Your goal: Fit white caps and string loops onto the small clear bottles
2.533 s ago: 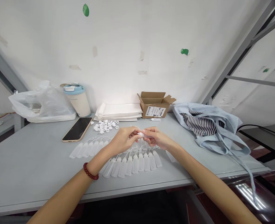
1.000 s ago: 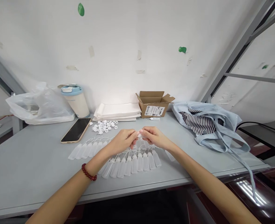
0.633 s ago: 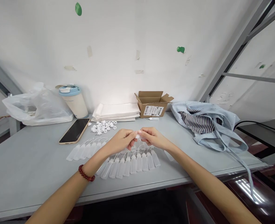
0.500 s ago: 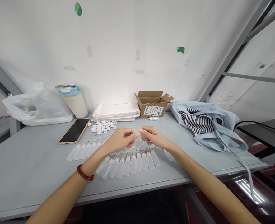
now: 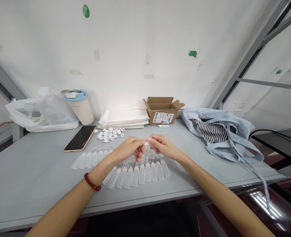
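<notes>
My left hand (image 5: pixel 132 148) and my right hand (image 5: pixel 163 145) meet above the table, fingertips almost touching. Pinched between thumb and finger of my left hand is a small white cap (image 5: pixel 146 144). My right hand is closed on a small translucent plastic bottle, mostly hidden by its fingers. Below lies a fanned row of translucent squeeze bottles (image 5: pixel 135 176) with thin white strands at their tops. Another group of such bottles (image 5: pixel 87 160) lies left of my left forearm. One more bottle (image 5: pixel 180 165) shows partly behind my right wrist.
Loose white caps (image 5: pixel 109 134) lie in a pile beside a phone (image 5: pixel 80 138). Along the wall stand a plastic bag (image 5: pixel 40 113), a tumbler (image 5: pixel 81 108), stacked white envelopes (image 5: pixel 123 118) and an open cardboard box (image 5: pixel 162 115). A light-blue cloth bag (image 5: pixel 217 128) lies at right.
Fingers of my left hand have shifted and curl lower, and the white cap between the hands shows more plainly. The hands stay in nearly the same place; the view has shifted slightly.
</notes>
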`<state>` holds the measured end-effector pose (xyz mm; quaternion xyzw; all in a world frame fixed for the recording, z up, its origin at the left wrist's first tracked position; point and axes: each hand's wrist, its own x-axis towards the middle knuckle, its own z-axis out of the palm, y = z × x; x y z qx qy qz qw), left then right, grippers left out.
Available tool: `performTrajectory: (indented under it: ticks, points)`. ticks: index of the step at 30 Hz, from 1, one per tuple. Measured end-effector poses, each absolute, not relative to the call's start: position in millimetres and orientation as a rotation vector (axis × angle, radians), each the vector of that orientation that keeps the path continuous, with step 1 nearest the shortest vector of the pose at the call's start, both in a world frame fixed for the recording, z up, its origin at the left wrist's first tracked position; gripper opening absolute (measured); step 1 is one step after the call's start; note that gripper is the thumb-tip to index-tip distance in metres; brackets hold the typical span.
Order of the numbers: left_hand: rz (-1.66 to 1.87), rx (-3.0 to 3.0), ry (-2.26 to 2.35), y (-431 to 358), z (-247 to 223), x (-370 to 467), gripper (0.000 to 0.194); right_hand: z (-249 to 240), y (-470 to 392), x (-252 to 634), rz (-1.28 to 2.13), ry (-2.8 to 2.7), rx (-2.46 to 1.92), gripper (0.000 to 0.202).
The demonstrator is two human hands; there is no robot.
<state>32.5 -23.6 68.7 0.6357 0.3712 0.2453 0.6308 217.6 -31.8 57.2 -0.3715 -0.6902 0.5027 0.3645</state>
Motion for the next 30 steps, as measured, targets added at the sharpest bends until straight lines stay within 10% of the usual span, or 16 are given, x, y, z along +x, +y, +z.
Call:
performTrajectory:
  ticks: [30]
  points:
    - [0.723,2.307,0.945,-30,72,32,0.031,61,-28,224,1.559,-1.664,-0.995,0.044]
